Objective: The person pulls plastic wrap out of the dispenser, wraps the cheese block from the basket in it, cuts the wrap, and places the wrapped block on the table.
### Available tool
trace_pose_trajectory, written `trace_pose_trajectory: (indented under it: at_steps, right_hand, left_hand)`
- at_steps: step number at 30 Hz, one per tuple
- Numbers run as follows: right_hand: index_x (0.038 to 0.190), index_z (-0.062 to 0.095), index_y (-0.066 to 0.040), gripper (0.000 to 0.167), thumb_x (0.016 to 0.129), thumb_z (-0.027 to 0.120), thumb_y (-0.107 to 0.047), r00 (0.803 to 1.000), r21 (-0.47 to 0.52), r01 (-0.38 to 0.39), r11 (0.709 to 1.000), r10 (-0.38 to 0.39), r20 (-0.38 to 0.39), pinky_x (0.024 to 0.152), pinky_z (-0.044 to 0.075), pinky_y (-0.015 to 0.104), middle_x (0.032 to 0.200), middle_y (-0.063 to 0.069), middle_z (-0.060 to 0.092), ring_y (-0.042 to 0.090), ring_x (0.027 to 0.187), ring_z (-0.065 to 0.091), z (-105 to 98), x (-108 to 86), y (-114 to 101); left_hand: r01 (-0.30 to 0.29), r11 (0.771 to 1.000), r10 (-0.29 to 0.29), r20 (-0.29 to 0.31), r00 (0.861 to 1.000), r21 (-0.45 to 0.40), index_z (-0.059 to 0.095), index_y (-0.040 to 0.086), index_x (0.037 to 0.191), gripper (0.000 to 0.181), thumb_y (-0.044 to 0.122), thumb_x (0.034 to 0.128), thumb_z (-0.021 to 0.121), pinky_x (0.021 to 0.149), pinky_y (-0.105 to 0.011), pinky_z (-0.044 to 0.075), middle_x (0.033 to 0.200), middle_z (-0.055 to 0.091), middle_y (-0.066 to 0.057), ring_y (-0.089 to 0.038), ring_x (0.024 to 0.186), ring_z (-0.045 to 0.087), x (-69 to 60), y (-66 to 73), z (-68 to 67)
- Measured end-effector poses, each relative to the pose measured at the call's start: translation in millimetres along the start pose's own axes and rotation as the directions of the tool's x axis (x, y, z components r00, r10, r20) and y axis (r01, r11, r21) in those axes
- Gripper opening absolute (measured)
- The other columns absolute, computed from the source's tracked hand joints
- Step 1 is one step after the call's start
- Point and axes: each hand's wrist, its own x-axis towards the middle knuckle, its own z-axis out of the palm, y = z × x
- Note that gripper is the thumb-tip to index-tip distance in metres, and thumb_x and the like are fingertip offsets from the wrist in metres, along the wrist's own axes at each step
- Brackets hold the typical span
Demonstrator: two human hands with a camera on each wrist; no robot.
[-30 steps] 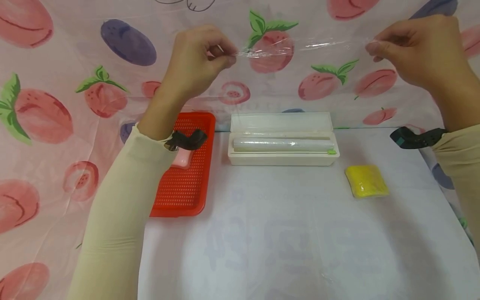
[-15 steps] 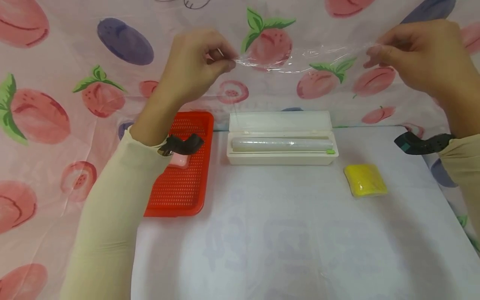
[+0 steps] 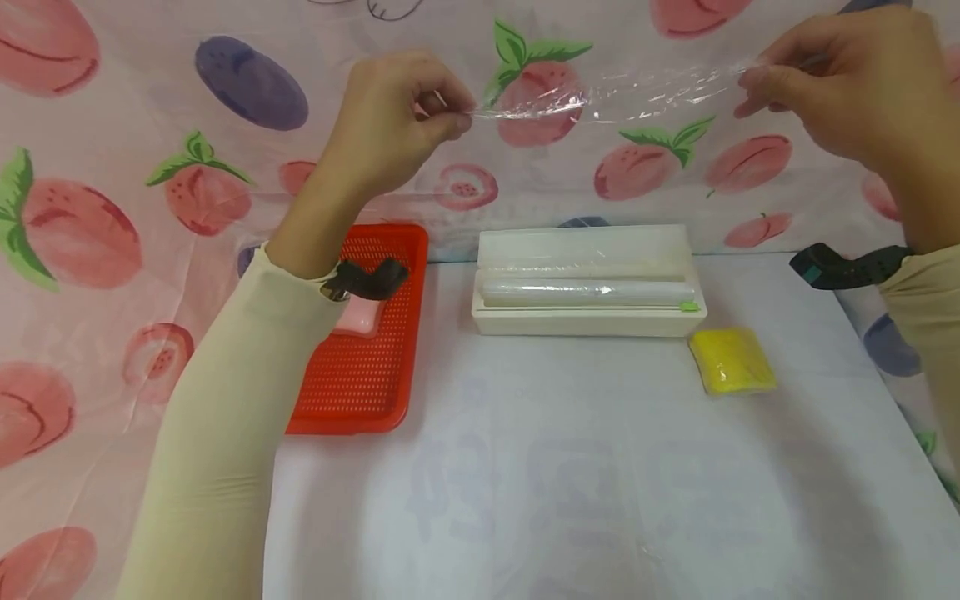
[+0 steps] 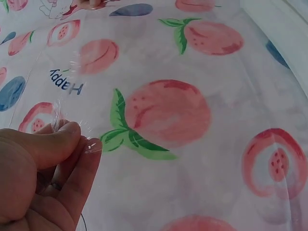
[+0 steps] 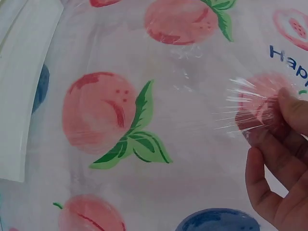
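Note:
A thin clear sheet of cling film (image 3: 615, 98) spans the gap between both hands, high in the head view. My left hand (image 3: 397, 121) pinches its left end between thumb and fingers, and the left wrist view shows the film bunched at those fingertips. At the other end my right hand (image 3: 862, 92) pinches the film, which fans out in creases from the thumb in the right wrist view. Below them a white cling film box (image 3: 585, 323) stands with its lid up and a roll (image 3: 585, 289) inside. The film's lower edge is too transparent to trace.
At left lies a red perforated basket (image 3: 397, 408) with a pink item (image 3: 360, 318) in it, partly behind my left forearm. A yellow square packet (image 3: 733, 361) sits near the box's right front corner. Fruit-patterned sheeting (image 3: 247, 83) hangs behind the white table (image 3: 540, 517).
The box has slid right and slightly nearer, close to the yellow packet. My right hand has risen, and the film between the hands, slack half a second ago, is tauter.

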Motion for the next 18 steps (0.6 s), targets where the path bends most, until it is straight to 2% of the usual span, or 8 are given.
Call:
trace_pose_trajectory:
  at_steps: [2,5,7,10,13,18]
  right_hand:
    - [0.137,0.065,-0.020,0.050,0.101,0.051,-0.052,1.000,-0.007,-0.009,1.000,0.009,0.019,0.113,0.044,0.042,0.140,-0.001,0.066,-0.006,0.094,0.046,0,0.0,0]
    - [0.135,0.066,-0.021,0.049,0.101,0.052,-0.053,0.999,-0.016,-0.005,1.000,0.005,0.035,0.112,0.045,0.040,0.137,0.001,0.067,-0.006,0.094,0.046,3,0.8,2]
    - [0.134,0.068,-0.020,0.049,0.101,0.053,-0.053,0.999,-0.021,0.007,1.000,-0.006,0.032,0.110,0.047,0.032,0.133,0.002,0.068,-0.006,0.093,0.046,5,1.6,4]
    - [0.130,0.070,-0.018,0.048,0.101,0.054,-0.052,0.999,-0.024,0.048,0.999,-0.048,0.016,0.096,0.048,0.017,0.125,0.007,0.068,-0.005,0.093,0.044,8,5.3,5]
    - [0.129,0.070,-0.016,0.048,0.102,0.054,-0.050,0.997,-0.024,0.076,0.997,-0.076,-0.004,0.091,0.046,0.016,0.125,0.012,0.067,-0.002,0.094,0.043,9,9.8,3]
    - [0.130,0.070,-0.016,0.046,0.102,0.053,-0.048,0.997,-0.013,0.082,0.997,-0.082,0.003,0.083,0.043,0.016,0.114,0.001,0.071,0.000,0.091,0.043,11,14.8,-1]
  left_hand:
    - [0.002,1.000,-0.002,-0.013,1.000,0.012,0.081,0.011,0.103,0.013,0.013,0.0963,0.069,0.086,-0.018,0.054,0.103,0.075,-0.002,-0.010,0.092,0.070,1.2,0.4,-0.2]
    - [0.002,1.000,-0.002,-0.042,0.999,0.013,0.081,0.011,0.102,0.013,0.011,0.0955,0.070,0.084,-0.016,0.054,0.103,0.075,-0.002,-0.011,0.092,0.071,3.1,0.6,-0.5]
    - [0.000,1.000,0.001,-0.057,0.998,0.024,0.081,0.011,0.102,0.013,0.011,0.0954,0.069,0.082,-0.014,0.053,0.103,0.075,-0.002,-0.011,0.092,0.072,4.7,0.2,-0.8]
    - [-0.002,1.000,0.004,-0.065,0.998,0.026,0.081,0.009,0.101,0.014,0.009,0.0951,0.069,0.081,-0.014,0.053,0.102,0.074,-0.003,-0.011,0.092,0.073,7.4,-1.1,-1.5]
    - [0.015,0.999,-0.012,-0.064,0.998,0.051,0.081,0.010,0.103,0.015,0.010,0.0961,0.067,0.082,-0.014,0.053,0.104,0.075,-0.003,-0.011,0.094,0.073,10.3,-3.5,-2.4]
    - [0.029,0.996,-0.022,-0.087,0.996,0.078,0.081,0.010,0.105,0.016,0.012,0.0970,0.067,0.084,-0.015,0.053,0.105,0.076,-0.003,-0.012,0.095,0.073,15.3,-11.1,-3.3]
